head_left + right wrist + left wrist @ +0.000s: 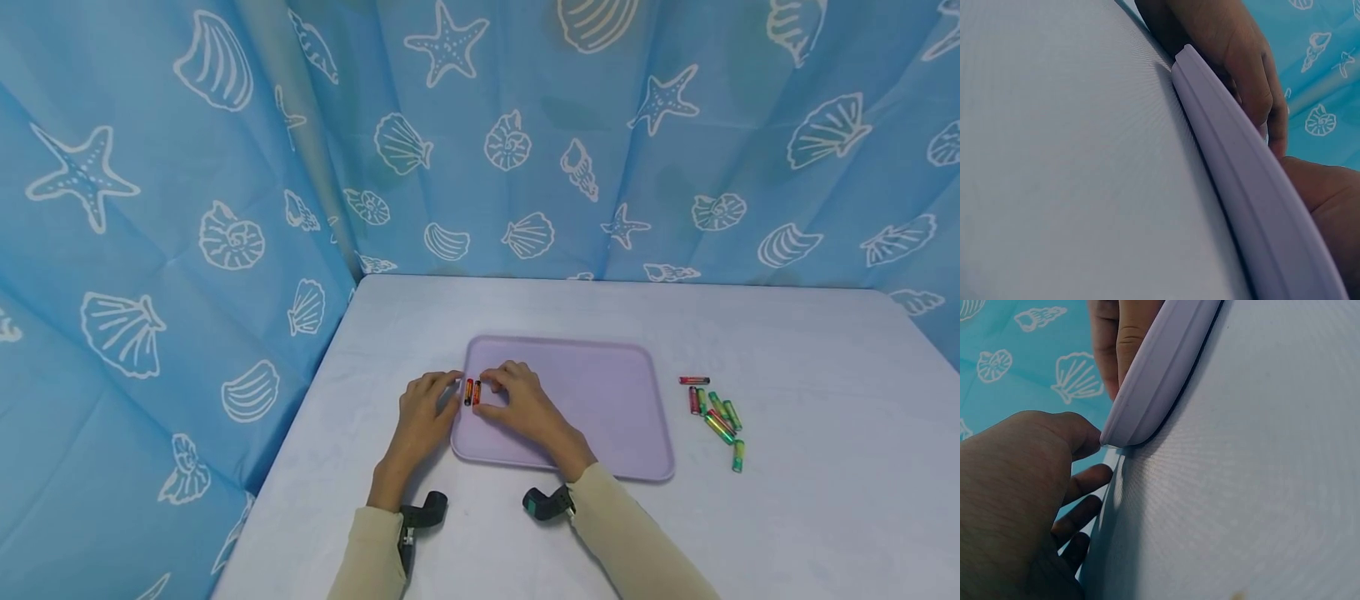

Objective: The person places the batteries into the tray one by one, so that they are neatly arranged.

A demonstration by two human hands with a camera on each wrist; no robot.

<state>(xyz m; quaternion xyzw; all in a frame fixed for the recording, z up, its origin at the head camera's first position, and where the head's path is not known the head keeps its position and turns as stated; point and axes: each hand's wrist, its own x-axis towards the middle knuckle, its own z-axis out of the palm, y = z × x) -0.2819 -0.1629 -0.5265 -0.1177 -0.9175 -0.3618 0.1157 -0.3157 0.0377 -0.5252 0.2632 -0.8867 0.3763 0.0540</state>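
Two red-and-black batteries lie side by side at the left end of a lilac tray (577, 400), both pointing away from me. My left hand (422, 417) is at the tray's left rim, thumb and forefinger apart, close beside the left battery (468, 392). Over the tray, my right hand (528, 407) pinches the right battery (477, 392), with forefinger at its far end and thumb at its near end. The left wrist view has my left thumb against the tray's edge (1147, 387), other fingers spread behind. In the right wrist view the tray wall (1235, 150) hides the batteries.
Right of the tray, several red and green batteries (718, 428) lie in a loose cluster on the white table (825, 433), with one red battery (693, 380) just beyond them. A blue shell-print curtain (510, 200) hangs behind the table and along its left side.
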